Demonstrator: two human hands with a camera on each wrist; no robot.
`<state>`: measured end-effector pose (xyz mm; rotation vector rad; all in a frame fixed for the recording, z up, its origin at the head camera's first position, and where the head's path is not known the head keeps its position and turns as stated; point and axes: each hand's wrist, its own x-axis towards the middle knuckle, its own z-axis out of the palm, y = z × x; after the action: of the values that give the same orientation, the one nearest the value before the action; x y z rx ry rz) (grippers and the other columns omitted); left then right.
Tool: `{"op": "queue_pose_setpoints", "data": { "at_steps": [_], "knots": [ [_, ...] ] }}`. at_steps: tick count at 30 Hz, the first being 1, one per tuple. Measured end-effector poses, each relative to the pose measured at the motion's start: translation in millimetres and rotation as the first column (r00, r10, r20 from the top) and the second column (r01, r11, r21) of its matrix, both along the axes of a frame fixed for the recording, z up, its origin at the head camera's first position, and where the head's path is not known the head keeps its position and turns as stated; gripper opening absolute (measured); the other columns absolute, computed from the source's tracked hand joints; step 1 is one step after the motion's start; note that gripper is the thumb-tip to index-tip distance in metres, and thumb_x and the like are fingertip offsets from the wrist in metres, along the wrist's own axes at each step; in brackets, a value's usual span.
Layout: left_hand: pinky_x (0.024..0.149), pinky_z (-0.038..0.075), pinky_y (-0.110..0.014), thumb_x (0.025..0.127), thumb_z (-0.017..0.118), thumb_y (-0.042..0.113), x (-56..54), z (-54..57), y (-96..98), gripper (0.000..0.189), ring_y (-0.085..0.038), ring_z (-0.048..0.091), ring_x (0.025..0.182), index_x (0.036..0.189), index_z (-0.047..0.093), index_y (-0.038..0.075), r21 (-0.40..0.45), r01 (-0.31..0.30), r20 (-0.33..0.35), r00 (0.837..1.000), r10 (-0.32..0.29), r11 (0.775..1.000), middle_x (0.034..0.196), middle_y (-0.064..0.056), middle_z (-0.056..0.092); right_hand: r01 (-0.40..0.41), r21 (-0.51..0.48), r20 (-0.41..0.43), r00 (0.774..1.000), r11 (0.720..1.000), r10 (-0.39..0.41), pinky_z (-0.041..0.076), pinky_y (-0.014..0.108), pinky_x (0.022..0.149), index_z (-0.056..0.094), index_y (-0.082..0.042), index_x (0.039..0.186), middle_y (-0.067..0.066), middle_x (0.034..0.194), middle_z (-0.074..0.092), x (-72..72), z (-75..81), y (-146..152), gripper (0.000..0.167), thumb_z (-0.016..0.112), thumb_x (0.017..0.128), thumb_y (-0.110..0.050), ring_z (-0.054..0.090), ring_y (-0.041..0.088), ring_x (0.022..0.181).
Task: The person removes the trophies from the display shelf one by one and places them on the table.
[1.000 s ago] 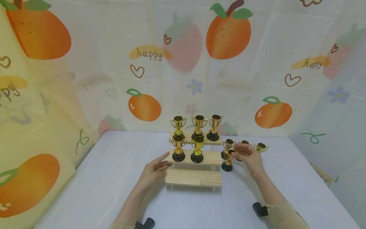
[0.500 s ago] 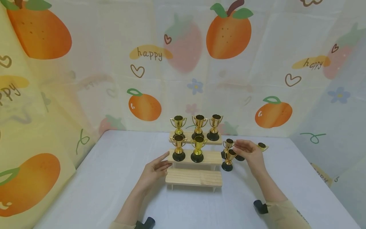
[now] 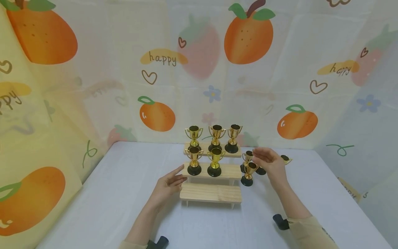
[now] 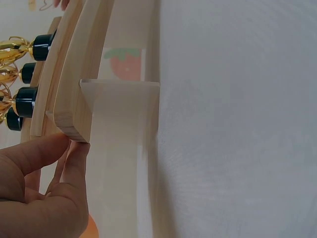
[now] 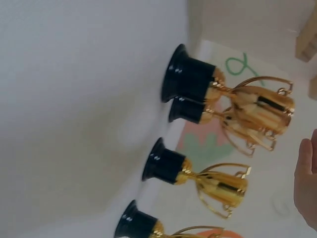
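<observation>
My left hand [image 3: 169, 186] is at the left end of a three-tier wooden display stand [image 3: 211, 193]; in the left wrist view its fingertips touch the end of a board [image 4: 74, 111]. Two gold trophies [image 3: 214, 162] with black bases stand on the middle tier, three more [image 3: 216, 135] on the top tier. Right of the stand, my right hand [image 3: 272, 167] hovers over several small trophies on the table, including a front one [image 3: 248, 174]. It partly hides one trophy [image 3: 262, 171]. In the right wrist view the hand [image 5: 306, 181] shows at the edge, apart from the upright trophies [image 5: 213, 186].
The stand sits on a white-covered table [image 3: 102, 193]. A fruit-patterned cloth [image 3: 199, 93] hangs behind and at both sides. One trophy [image 3: 284, 159] stands farther right, behind my right hand.
My right hand has shifted slightly up and away over the loose trophies, covering most of one of them. My left hand, the stand and the trophies on it stay in place.
</observation>
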<state>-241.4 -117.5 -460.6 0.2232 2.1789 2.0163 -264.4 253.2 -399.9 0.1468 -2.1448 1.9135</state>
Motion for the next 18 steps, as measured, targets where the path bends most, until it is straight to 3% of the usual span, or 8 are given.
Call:
{"op": "queue_pose_setpoints", "data": {
  "at_steps": [9,18],
  "knots": [
    [0.098,0.055,-0.021,0.089,0.055,-0.009,-0.1,1.0,-0.8,0.07,-0.036,0.054,0.134,0.15,0.043,0.024,0.006,0.01,0.01,1.0,-0.01,1.0,0.142,-0.024,0.054,-0.117,-0.048,-0.095,0.989,0.992,0.112,0.058,0.014,0.082,0.057,0.008,0.124,-0.015,0.108,0.073,7.5,16.5,-16.9,0.043,0.073,0.087,-0.005,0.07,0.0,0.1],
    [0.098,0.055,-0.022,0.09,0.055,-0.008,0.9,2.4,-0.1,0.069,-0.037,0.055,0.133,0.15,0.043,0.023,0.006,0.003,0.006,1.0,-0.003,1.0,0.141,-0.025,0.054,-0.199,-0.074,-0.093,0.977,0.977,0.192,0.058,0.016,0.085,0.06,0.006,0.123,-0.014,0.109,0.073,14.7,25.8,-39.4,0.041,0.073,0.085,-0.001,0.07,0.003,0.103]
  ]
}}
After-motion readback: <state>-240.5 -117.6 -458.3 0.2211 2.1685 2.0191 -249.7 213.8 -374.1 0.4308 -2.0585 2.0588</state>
